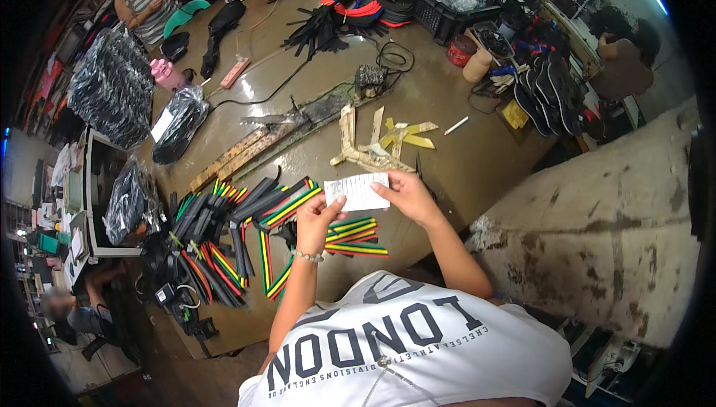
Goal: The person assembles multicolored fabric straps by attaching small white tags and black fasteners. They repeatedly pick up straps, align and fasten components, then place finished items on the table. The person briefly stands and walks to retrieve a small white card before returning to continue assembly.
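Note:
A small white printed paper slip [358, 192] is stretched between my two hands above the near side of the table. My left hand [319, 217] pinches its lower left corner, thumb on top. At the right end, my right hand [406, 196] grips it between thumb and fingers. Under and left of my left hand lie striped straps [287, 205] in green, yellow, red and black. More bundled straps [212, 213] are heaped farther left. Just beyond the slip sit cream and yellow strips [373, 142], partly crossed over each other.
A long worn wooden board [253, 142] crosses mid-table. A white stick [456, 126], a cable [257, 101] and a pink power strip [235, 73] lie around it. Plastic-wrapped packs [110, 86] stand left. A black crate [436, 15] is at the back. Other people [153, 4] sit around.

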{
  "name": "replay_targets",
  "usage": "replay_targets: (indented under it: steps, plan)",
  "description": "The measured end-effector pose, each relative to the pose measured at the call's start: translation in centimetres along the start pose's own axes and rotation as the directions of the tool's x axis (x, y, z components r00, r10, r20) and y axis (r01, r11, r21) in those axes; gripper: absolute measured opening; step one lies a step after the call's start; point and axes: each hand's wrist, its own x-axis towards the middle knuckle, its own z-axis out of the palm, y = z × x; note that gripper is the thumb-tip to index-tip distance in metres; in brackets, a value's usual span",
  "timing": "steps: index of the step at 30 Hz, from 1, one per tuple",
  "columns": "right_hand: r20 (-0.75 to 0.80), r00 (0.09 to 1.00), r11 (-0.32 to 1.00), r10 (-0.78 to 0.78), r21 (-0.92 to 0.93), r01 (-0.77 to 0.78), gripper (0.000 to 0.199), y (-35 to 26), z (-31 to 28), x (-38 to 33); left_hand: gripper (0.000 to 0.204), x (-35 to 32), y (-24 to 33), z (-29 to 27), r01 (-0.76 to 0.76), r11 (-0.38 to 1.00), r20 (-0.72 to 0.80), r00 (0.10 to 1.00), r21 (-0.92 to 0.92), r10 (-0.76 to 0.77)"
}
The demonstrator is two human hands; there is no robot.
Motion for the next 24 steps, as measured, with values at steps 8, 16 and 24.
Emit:
replay_targets:
  steps: [8, 16, 24]
  plan:
    - [0.060, 0.996, 0.997, 0.065, -0.053, -0.061, 0.020, 3.6, -5.6, 9.0, 0.026, 9.5, -2.0, 2.8, 0.139, 0.989, 0.015, 0.990, -0.047, -0.138]
    - [-0.342, 0.827, 0.821, -0.447, -0.523, 0.227, 0.012, 3.9, -11.4, 22.8, 0.022, 19.6, -3.4, 3.4, 0.193, 0.981, -0.030, 0.981, 0.027, -0.192]
    - [-0.006, 0.785, 0.380, -0.620, -0.878, 0.293, 0.011, 3.6, -10.2, 28.7, 0.022, 22.4, -4.9, 2.4, 0.237, 0.970, -0.064, 0.970, 0.050, -0.233]
